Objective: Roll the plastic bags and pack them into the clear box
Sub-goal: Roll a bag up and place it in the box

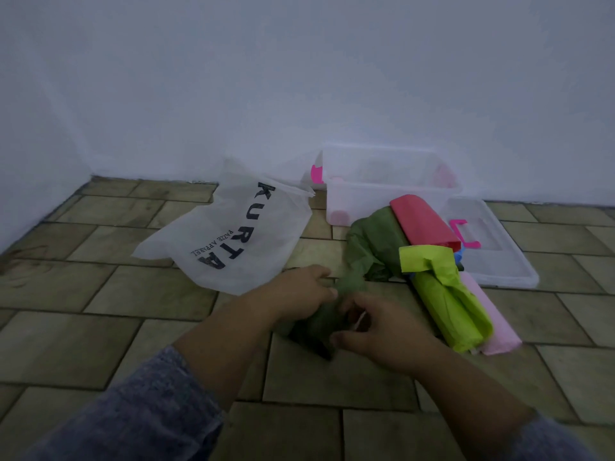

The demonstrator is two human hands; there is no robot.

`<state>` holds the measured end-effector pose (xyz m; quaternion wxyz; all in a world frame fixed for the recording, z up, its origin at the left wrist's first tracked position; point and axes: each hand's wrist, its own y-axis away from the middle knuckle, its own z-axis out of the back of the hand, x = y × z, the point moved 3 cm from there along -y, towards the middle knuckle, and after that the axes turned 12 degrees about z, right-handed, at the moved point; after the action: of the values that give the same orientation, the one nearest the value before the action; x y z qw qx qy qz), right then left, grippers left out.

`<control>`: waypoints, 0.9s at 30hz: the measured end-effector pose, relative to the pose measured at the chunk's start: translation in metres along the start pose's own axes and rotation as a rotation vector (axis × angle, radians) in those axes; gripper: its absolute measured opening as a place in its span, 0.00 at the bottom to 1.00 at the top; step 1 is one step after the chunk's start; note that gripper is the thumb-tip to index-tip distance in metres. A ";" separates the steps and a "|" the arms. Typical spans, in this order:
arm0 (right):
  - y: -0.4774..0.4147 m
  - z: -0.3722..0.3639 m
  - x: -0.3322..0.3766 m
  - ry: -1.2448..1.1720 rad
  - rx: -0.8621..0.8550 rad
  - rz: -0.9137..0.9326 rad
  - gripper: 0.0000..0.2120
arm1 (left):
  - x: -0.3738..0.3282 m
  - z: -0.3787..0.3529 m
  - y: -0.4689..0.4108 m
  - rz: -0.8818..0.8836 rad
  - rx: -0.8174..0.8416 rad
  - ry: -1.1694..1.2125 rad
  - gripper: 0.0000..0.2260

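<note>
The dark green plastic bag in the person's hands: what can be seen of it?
The dark green plastic bag is thin, matte and crumpled. Its near end is bunched into a roll that the left hand and right hand hold, fingers curled round it. Its far end lies loose on the brown tiled floor, reaching toward the clear plastic box, with a folded red plastic bag and a lime green plastic bag along its right edge.

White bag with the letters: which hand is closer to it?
Left. The left hand sits just by the white bag; the right hand is farther right, across the green bag.
</note>
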<state>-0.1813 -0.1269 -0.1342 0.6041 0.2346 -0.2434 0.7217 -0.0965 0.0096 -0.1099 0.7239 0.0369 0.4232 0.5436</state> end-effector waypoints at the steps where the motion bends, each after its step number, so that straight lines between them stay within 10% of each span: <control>1: -0.001 0.004 0.001 0.056 -0.024 0.015 0.21 | 0.003 0.000 -0.002 -0.008 0.005 0.051 0.21; 10: -0.028 -0.010 0.005 0.252 0.151 -0.188 0.64 | 0.021 0.020 -0.033 -0.070 -0.415 -0.460 0.21; 16: -0.023 -0.029 0.005 0.280 0.103 -0.173 0.55 | 0.013 0.008 -0.047 -0.164 -0.479 -0.945 0.16; 27: 0.017 -0.022 -0.006 0.290 -0.069 -0.021 0.40 | -0.048 0.023 -0.056 -0.362 -0.474 -0.983 0.04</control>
<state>-0.1983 -0.1198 -0.1564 0.6481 0.1094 -0.1758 0.7329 -0.0414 -0.0430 -0.0963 0.9056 0.0489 -0.0971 0.4099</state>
